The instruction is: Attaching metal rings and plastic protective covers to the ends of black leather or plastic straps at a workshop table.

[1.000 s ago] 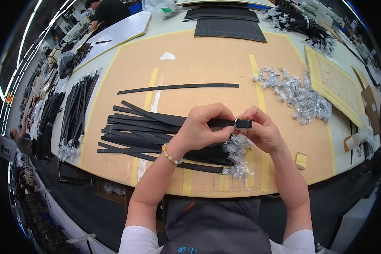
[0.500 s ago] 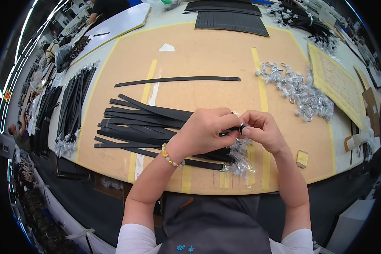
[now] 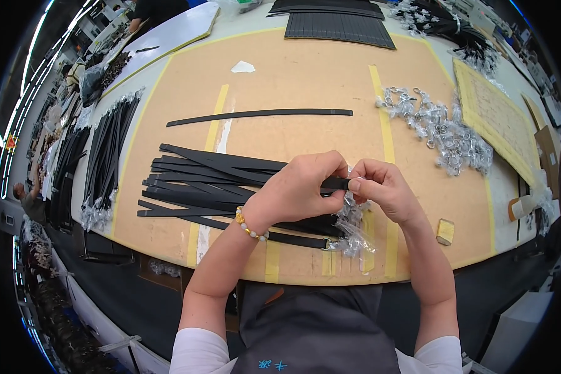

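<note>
My left hand (image 3: 302, 190) pinches a black strap (image 3: 335, 184) close to its right end. The thumb and fingers of my right hand (image 3: 380, 188) close on the tip of that same strap. Below and left of my hands, several black straps (image 3: 196, 187) lie in a loose fanned pile. Metal rings in clear plastic wrap (image 3: 354, 235) sit at the pile's right end, partly under my hands. One single strap (image 3: 258, 116) lies apart, beyond the pile. Whether a ring is on the held end is hidden by my fingers.
Wrapped metal clasps (image 3: 433, 128) are heaped at the right, beside a yellow-edged board (image 3: 498, 115). A small yellow block (image 3: 445, 232) lies near the right front. Flat black straps (image 3: 340, 30) are stacked at the back. Bundled straps (image 3: 110, 149) lie along the left.
The strap end between my hands, folded around a shiny metal piece before, now shows as a flat length. My hands have shifted slightly; the pile's uppermost strap lies lower.
</note>
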Demonstrator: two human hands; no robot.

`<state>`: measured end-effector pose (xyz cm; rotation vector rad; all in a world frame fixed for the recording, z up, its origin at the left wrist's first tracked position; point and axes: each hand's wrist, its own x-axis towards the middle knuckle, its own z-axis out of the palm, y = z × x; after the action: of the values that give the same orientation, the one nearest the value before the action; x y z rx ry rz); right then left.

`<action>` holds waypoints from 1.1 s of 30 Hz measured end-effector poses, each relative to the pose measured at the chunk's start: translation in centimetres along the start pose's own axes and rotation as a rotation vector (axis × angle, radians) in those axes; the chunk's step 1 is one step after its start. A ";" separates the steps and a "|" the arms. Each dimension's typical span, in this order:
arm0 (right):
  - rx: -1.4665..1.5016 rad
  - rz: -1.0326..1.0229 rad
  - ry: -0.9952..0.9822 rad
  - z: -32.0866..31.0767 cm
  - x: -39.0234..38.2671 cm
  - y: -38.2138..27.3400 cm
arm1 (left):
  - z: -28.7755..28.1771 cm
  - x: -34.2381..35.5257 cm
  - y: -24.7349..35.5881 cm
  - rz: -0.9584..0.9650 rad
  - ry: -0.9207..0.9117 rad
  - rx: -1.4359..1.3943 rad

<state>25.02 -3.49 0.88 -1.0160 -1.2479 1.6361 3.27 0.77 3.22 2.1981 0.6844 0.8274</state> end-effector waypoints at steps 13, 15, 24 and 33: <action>0.030 0.014 -0.036 -0.1 -0.2 -0.2 | 0.0 -0.1 0.0 -0.014 -0.005 -0.042; 0.024 0.011 -0.047 -0.2 -0.2 -0.2 | 0.1 -0.1 -0.1 -0.002 0.000 -0.033; -0.022 0.002 -0.024 0.1 -0.2 -0.1 | 0.2 0.0 0.0 0.009 -0.006 0.014; -0.042 -0.061 0.040 0.8 0.0 0.5 | 0.2 -0.1 -0.1 0.054 -0.010 0.025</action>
<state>24.22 -3.88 0.50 -1.0221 -1.2791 1.5415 3.35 0.72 3.01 2.2508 0.6365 0.8388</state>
